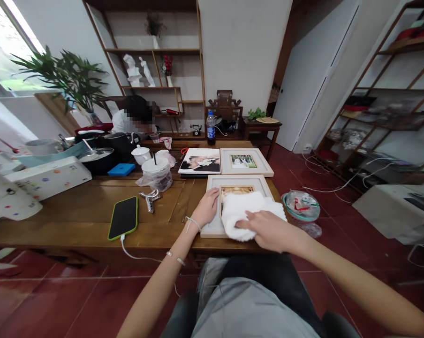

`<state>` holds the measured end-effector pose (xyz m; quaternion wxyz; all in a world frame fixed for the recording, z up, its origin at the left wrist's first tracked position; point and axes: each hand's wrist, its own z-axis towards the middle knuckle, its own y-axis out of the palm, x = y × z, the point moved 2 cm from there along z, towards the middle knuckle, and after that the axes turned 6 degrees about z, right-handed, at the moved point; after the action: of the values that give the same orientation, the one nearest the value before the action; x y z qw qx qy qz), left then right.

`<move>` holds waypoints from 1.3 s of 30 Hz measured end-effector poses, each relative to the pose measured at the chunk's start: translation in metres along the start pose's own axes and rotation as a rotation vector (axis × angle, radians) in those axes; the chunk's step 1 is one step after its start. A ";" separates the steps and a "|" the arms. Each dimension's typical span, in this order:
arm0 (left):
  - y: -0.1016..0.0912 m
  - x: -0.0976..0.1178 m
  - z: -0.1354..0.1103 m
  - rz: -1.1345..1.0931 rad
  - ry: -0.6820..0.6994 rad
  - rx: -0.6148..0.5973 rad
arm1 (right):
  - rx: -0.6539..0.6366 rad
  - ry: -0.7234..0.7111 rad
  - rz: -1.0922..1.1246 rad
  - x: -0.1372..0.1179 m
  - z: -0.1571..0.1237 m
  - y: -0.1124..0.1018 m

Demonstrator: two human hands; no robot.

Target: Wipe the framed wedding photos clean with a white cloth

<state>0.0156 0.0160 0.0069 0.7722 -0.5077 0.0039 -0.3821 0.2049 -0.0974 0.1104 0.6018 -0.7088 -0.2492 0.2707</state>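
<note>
A pale wooden picture frame [212, 230] lies flat at the table's front edge, a small picture inside its wide mat. My left hand [207, 207] grips the left side of this frame, fingers along its edge. A fluffy white towel [249, 204] covers much of the frame's middle and right. Bunched in my right hand [264, 227], the towel presses down on the frame, with the fingers curled into it. Directly behind lies a second picture frame [263, 159] holding a green photo. Left of that one is a stack topped by a large photo print [200, 161].
On the wooden table [162, 206] are a charging phone [123, 218], a silver tool [150, 199], a bagged drink cup [156, 170], a blue box [121, 169] and a bottle [211, 127]. Another person [134, 117] leans at the far side. A basket [301, 205] is at right.
</note>
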 end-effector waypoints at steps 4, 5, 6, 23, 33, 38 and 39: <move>0.000 0.001 0.000 0.012 0.001 0.003 | -0.020 0.035 0.062 -0.027 -0.022 -0.012; 0.000 0.001 0.000 0.012 0.002 0.007 | -0.019 0.042 0.068 -0.030 -0.022 -0.012; 0.000 0.001 0.000 0.011 0.004 0.010 | -0.016 0.050 0.071 -0.030 -0.020 -0.011; 0.000 -0.003 -0.001 -0.031 0.022 0.017 | 0.241 0.153 -0.120 0.093 0.105 0.012; 0.000 -0.003 0.000 -0.009 0.028 0.006 | 0.059 0.011 0.029 0.000 0.024 0.011; 0.000 -0.003 0.000 0.005 0.021 0.000 | 0.024 -0.018 0.105 -0.038 -0.008 0.000; 0.000 -0.003 0.000 0.008 0.017 -0.005 | 0.028 -0.020 0.116 -0.041 -0.008 0.000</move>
<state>0.0137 0.0177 0.0063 0.7723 -0.5064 0.0136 -0.3833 0.1805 -0.1316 0.1151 0.5924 -0.7108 -0.2099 0.3158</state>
